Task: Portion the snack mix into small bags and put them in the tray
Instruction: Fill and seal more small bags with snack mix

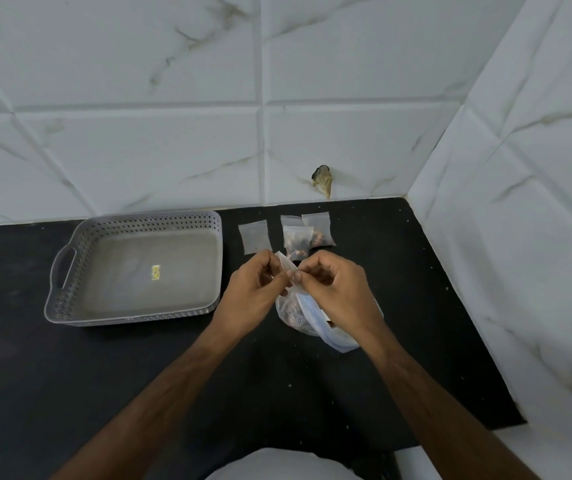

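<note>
Both hands, left point(255, 289) and right point(338, 289), pinch a small bag point(286, 268); the tray point(70, 271) lies left, nearer the left hand.

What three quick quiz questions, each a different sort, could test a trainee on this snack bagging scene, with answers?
1. True or false: the grey tray already holds filled bags.
2. Multiple choice: the empty small bag lies (a) inside the tray, (b) on the counter between the tray and the filled bags, (c) on the large snack bag.
3. What do the left hand and right hand pinch together?

Key: 1 false. 2 b. 3 a small clear bag, above the large snack bag.
</note>
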Action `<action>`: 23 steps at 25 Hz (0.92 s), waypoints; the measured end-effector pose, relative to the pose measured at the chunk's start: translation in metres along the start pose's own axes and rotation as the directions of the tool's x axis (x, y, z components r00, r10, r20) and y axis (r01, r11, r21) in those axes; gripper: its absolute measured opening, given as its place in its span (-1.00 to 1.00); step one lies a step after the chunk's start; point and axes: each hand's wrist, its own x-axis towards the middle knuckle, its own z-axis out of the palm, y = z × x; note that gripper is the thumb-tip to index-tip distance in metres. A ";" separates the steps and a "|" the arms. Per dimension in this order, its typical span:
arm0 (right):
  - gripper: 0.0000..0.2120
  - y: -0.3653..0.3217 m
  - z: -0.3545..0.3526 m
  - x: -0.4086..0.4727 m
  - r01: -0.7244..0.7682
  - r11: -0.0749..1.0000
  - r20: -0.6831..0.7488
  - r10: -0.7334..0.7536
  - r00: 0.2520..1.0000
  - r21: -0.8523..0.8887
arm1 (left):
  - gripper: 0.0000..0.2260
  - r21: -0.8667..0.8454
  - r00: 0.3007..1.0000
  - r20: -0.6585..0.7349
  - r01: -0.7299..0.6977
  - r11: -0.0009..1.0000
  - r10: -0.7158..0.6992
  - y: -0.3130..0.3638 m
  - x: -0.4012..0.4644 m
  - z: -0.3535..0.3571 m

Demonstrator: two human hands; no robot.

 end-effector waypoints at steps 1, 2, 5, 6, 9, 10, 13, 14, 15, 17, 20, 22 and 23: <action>-0.98 0.000 -0.002 0.001 0.004 0.999 -0.024 -0.005 1.000 -0.040 | -0.90 0.040 1.000 -0.009 0.005 0.999 -0.004 0.001 0.000 0.000; -0.97 0.001 -0.004 0.002 0.012 0.997 -0.051 -0.016 0.999 -0.082 | -0.90 0.078 1.000 -0.025 0.017 0.997 -0.015 0.002 0.000 0.000; -0.91 0.004 -0.009 0.007 0.074 0.969 -0.106 -0.102 0.989 -0.238 | -0.88 0.192 0.997 -0.048 0.061 0.980 -0.052 0.003 0.002 -0.001; -0.90 0.005 -0.009 0.008 0.114 0.945 -0.100 -0.152 0.983 -0.307 | -0.87 0.220 0.997 -0.036 0.069 0.973 -0.062 0.003 0.003 -0.001; -0.88 0.007 -0.007 0.007 0.270 0.807 -0.053 -0.348 0.936 -0.525 | -0.85 0.225 0.997 0.011 0.078 0.971 -0.082 0.005 0.005 -0.001; -0.86 0.008 -0.006 0.007 0.305 0.775 -0.039 -0.390 0.920 -0.554 | -0.85 0.185 0.995 0.024 0.087 0.979 -0.093 0.006 0.006 0.000; -0.84 0.014 -0.001 0.012 0.321 0.788 -0.039 -0.399 0.916 -0.525 | -0.84 0.047 0.993 0.083 0.085 0.995 -0.089 0.008 0.006 0.003; -0.85 0.015 0.001 0.015 0.298 0.820 -0.066 -0.376 0.924 -0.488 | -0.84 0.038 0.993 0.102 0.059 0.998 -0.062 0.007 0.008 0.004; -0.86 0.016 0.002 0.016 0.262 0.864 -0.096 -0.332 0.939 -0.430 | -0.84 0.045 0.992 0.118 0.028 0.999 -0.033 0.005 0.009 0.004; -0.84 0.011 0.001 0.018 0.130 0.959 -0.140 -0.169 0.976 -0.251 | -0.89 0.067 0.989 0.131 -0.073 0.995 0.064 0.002 0.010 0.000; -0.87 0.004 -0.004 0.019 -0.037 0.999 -0.110 0.039 0.993 0.020 | -0.70 0.396 0.936 -0.007 -0.321 0.860 0.353 -0.010 0.008 -0.008; -0.88 0.002 -0.006 0.021 -0.071 0.994 -0.051 0.075 0.996 0.079 | -0.42 0.645 0.881 -0.010 -0.356 0.677 0.473 -0.018 0.011 -0.014; -0.87 0.004 -0.006 0.022 -0.080 0.994 -0.004 0.080 0.997 0.076 | -0.33 0.705 0.876 0.020 -0.354 0.614 0.481 -0.021 0.014 -0.017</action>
